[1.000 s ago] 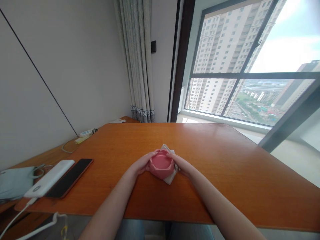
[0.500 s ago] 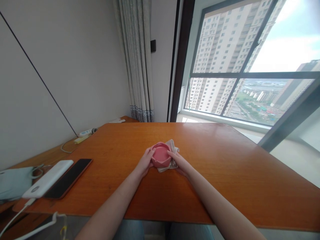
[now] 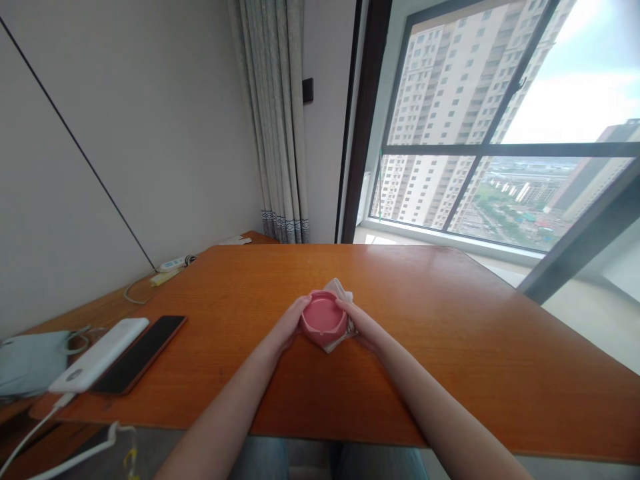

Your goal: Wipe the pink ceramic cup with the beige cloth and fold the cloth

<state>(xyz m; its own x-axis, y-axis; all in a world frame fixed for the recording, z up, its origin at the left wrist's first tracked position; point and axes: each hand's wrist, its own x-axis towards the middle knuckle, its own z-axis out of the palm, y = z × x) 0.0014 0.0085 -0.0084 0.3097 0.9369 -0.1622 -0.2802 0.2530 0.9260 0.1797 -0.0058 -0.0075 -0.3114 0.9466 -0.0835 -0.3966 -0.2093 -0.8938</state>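
Note:
A pink ashtray (image 3: 323, 313) with faceted sides and a notched rim is held between my two hands, its hollow facing up toward me. My left hand (image 3: 295, 317) grips its left side, thumb at the rim and fingers partly hidden behind. On the other side my right hand (image 3: 361, 321) has its thumb at the rim and presses a pale cloth (image 3: 336, 287) against the ashtray. The cloth shows behind the ashtray and pokes out below it; the right fingers are mostly hidden.
The wooden table (image 3: 440, 333) spreads around my hands. At its left lie a black phone (image 3: 140, 355), a white power bank (image 3: 100, 355) with a cable, and a light grey pouch (image 3: 33, 363). Behind are a power strip (image 3: 173, 265), a curtain (image 3: 283, 133) and a window.
The ashtray tips slightly, showing more of its front side. The cloth has shifted a little left behind it, with a corner now hanging below. Both hands keep their hold.

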